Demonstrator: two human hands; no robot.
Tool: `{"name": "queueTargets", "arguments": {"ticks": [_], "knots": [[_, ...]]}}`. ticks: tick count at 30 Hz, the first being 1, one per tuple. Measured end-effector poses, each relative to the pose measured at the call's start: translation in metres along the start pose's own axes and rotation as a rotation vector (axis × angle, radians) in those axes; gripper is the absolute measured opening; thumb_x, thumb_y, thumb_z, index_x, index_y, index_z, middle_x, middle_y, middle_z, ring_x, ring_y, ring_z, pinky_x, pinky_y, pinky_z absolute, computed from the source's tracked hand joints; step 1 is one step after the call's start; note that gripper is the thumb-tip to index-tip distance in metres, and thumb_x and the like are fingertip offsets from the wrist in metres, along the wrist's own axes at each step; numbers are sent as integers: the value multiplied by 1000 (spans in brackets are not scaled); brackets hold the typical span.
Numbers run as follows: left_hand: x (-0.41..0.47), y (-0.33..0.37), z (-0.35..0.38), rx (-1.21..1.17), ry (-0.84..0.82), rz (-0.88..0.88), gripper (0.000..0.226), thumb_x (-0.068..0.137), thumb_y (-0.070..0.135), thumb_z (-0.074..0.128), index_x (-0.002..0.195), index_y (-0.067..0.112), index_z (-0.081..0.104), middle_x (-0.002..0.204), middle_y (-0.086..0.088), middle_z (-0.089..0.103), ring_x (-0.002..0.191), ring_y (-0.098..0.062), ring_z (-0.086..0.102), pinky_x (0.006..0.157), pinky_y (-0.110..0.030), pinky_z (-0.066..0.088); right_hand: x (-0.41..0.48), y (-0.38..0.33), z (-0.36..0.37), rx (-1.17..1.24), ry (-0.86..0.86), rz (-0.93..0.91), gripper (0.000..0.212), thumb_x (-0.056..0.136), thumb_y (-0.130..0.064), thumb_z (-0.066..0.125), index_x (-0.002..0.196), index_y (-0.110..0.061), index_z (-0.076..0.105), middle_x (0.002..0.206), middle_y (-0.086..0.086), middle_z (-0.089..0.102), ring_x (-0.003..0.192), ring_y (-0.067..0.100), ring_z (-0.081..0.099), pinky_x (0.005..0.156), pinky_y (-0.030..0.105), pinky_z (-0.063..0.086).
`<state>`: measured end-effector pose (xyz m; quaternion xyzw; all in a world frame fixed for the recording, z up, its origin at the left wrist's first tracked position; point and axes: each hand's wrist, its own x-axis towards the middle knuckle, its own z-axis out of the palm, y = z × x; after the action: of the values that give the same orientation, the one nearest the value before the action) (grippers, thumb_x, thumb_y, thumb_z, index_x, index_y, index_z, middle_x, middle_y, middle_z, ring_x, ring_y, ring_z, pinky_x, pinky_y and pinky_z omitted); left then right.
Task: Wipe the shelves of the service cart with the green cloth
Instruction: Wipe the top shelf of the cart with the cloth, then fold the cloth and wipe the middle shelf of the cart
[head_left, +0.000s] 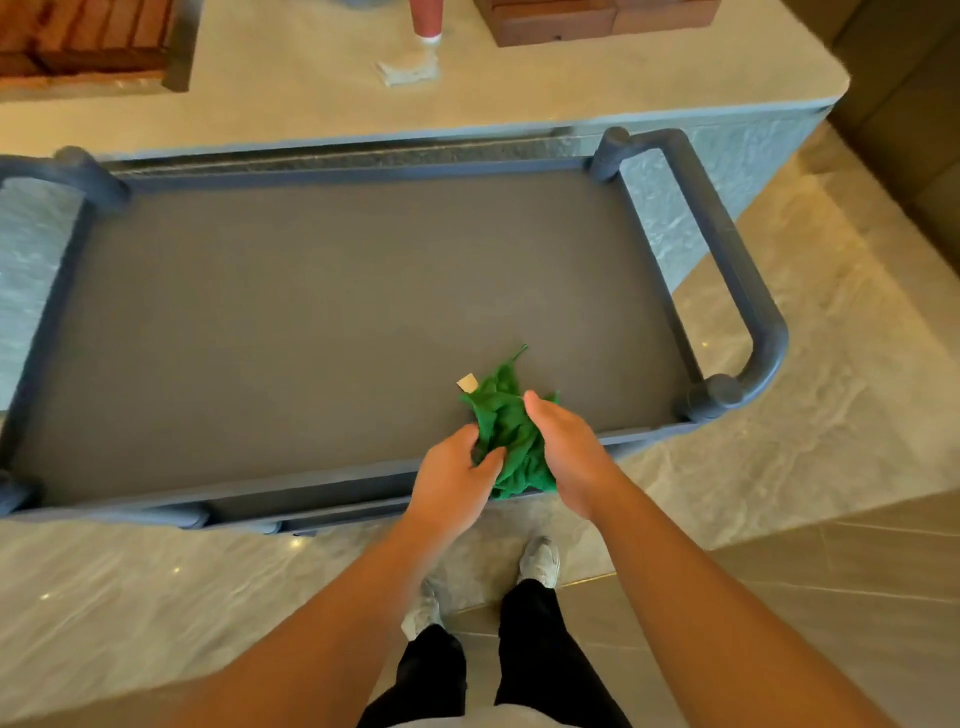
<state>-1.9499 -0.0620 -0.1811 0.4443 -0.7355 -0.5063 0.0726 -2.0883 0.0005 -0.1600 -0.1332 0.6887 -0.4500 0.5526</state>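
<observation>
The grey service cart (311, 312) stands in front of me, its flat top shelf bare. A crumpled green cloth (506, 421) with a small tan label sits at the shelf's near edge, right of centre. My left hand (454, 483) grips the cloth's left side, thumb curled into it. My right hand (563, 452) holds the cloth's right side, its fingers hidden behind the fabric. Lower shelves of the cart are hidden under the top one.
A pale stone counter (571, 83) runs behind the cart, carrying wooden boxes (597, 21), a red-based object (426, 21) and a folded white cloth (408, 70). Rounded cart handles (748, 291) stick out at both ends. Marble floor and my shoes (540, 561) lie below.
</observation>
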Motion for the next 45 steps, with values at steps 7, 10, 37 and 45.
{"name": "queueTargets", "arguments": {"ticks": [7, 10, 37, 45], "knots": [[-36, -31, -4, -242, 16, -95, 16, 88, 31, 64, 87, 15, 67, 74, -10, 68, 68, -32, 64, 64, -55, 51, -48, 26, 18, -689, -189, -222, 66, 96, -11, 53, 155, -32, 34, 151, -7, 48, 130, 8, 51, 104, 22, 44], [-51, -41, -3, -221, 51, -125, 17, 90, 24, 66, 82, 9, 64, 58, 0, 54, 58, -14, 48, 58, -36, 41, -57, 39, 15, -941, -104, -328, 58, 99, -1, 36, 151, -25, 43, 152, -1, 47, 135, 19, 48, 108, 26, 40], [-142, -116, 91, 368, -74, -74, 96, 83, 45, 74, 158, 26, 16, 166, 2, 14, 153, -17, 13, 123, -43, 17, -91, 196, -27, -1138, 179, -892, 59, 65, 4, 83, 120, -12, 70, 129, 7, 68, 101, 28, 72, 81, 46, 59], [-130, -168, 68, 361, -103, -46, 101, 83, 49, 74, 158, 26, 11, 167, 2, 8, 153, -15, 6, 124, -42, 12, -65, 231, 4, -1285, 379, -884, 37, 92, -16, 44, 121, -17, 68, 147, 13, 52, 140, 37, 43, 110, 64, 28]]}}
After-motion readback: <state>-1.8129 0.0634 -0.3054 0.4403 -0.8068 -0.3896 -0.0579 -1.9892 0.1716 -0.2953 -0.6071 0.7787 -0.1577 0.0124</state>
